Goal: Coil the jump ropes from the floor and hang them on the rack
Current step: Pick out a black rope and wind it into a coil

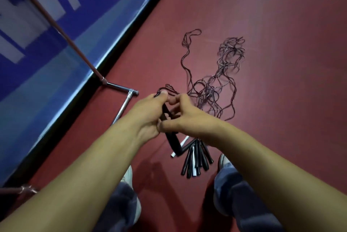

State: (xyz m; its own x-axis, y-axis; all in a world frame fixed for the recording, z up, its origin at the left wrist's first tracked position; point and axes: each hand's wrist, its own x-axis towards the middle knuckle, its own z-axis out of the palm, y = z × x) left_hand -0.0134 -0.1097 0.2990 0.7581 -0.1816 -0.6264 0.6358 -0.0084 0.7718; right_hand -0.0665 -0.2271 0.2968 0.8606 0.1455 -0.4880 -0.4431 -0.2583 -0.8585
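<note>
Head view: both hands are seen brought together low over the red floor, close in front of the pile of jump ropes. The left hand is curled round a black held handle, with the thumb pressed on a small gather of cord at the top. The right hand is set against it, fingers bent and narrow, apparently pinching the same cord; the exact contact is hidden between the hands. The arrangement is judged to serve coiling, with one hand used as an anchor while loops are fed by the other.

The other ropes are laid on the floor, their cords spread away from the person in a loose tangle and their bunched handles gathered between the shoes. None is seen hung. The held cord appears to run into the tangle, so snagging is to be expected as it is drawn.

The rack's chromed foot is found just left of the hands, its upright pole rising before the blue wall panel. Open floor is available ahead and to the right. To the left, movement is bounded by the foot and the black base strip.
</note>
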